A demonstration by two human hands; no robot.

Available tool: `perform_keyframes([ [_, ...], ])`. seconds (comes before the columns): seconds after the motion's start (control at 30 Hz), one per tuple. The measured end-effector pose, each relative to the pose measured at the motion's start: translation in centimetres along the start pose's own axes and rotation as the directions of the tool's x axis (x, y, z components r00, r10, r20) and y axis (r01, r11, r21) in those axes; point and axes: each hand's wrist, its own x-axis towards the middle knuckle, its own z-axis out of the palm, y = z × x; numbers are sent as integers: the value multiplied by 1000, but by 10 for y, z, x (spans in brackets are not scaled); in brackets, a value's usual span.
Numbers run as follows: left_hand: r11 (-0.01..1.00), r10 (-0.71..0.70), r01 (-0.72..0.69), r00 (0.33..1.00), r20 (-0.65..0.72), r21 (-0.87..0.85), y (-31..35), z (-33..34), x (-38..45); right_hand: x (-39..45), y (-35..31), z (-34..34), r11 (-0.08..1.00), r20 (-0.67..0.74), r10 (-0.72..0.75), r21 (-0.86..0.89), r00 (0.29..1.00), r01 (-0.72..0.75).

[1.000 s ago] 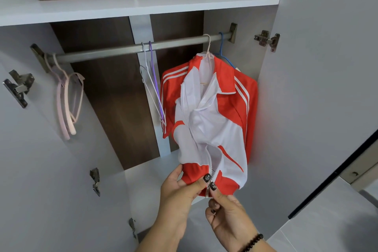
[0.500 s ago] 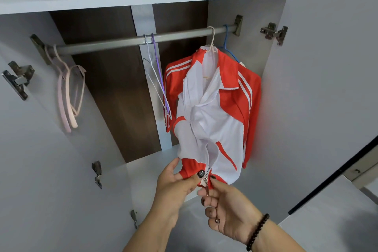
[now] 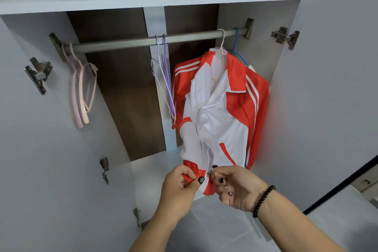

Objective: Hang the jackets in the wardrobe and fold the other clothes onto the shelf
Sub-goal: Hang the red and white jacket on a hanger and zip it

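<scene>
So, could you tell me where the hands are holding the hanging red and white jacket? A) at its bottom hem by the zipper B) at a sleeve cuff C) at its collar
A: the left hand and right hand pinch the red and white jacket at its bottom hem either side of the zipper.

Hanging jacket hem in 2 hands

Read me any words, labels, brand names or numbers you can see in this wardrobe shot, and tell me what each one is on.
None: no readable text shows anywhere.
Red and white zip-up track jacket: plain stripes only, no legible logo or label.
Small metal zipper pull, pinched by the right hand: too small to read any marking.
Left hand, gripping the hem: nail art, no letters.
Metal door hinges: no marking can be made out.
</scene>
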Motion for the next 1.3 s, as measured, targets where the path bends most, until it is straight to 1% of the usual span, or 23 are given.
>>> perform_keyframes([
  [0.13, 999, 25, -24, 999, -27, 37, 2, -7, 5, 9, -12, 9, 995, -6, 5, -99, 1000, -5],
  [0.27, 999, 43, -41, 997, -60, 36, 7, -17, 16, 20, -24, 21, 995, -10, -10, -95, 1000, 9],
  [0.4, 998, 56, -54, 995, -86, 27, 12, -32, 26, 29, -34, 34, 994, 22, -26, -109, 999, 29],
  [0.6, 996, 58, -50, 993, -101, 77, 2, -54, 32, 43, -45, 52, 997, 20, -39, -68, 999, 40],
  [0.7, 995, 37, -26, 992, -117, 95, -10, -65, 31, 48, -54, 55, 996, 2, -59, -64, 998, 59],
  [0.8, 981, -24, 46, 993, -117, 191, -26, -74, 28, 48, -67, 53, 994, -31, -99, -48, 995, 98],
  [0.9, 962, -109, 145, 980, -164, 230, -44, -81, 29, 50, -64, 58, 975, -4, -111, -192, 994, 108],
  [0.97, 954, -116, 166, 972, -204, 248, -46, -83, 32, 52, -59, 63, 953, 39, -120, -277, 992, 126],
  [1.03, 951, -65, 127, 974, -219, 282, -39, -79, 37, 53, -59, 66, 938, 57, -149, -308, 987, 159],
  [1.1, 947, 38, 34, 976, -216, 319, -26, -71, 45, 52, -63, 65, 931, 63, -173, -315, 983, 184],
  [1.17, 925, 156, -79, 971, -183, 371, -10, -58, 54, 53, -67, 62, 927, 70, -168, -330, 983, 181],
  [1.2, 909, 227, -147, 960, -166, 390, -2, -50, 59, 54, -69, 59, 925, 71, -156, -339, 985, 171],
  [1.27, 872, 375, -292, 914, -153, 392, 13, -34, 68, 56, -73, 53, 924, 78, -121, -356, 990, 141],
  [1.3, 863, 417, -338, 896, -152, 376, 19, -26, 72, 58, -76, 49, 926, 85, -101, -356, 991, 125],
])
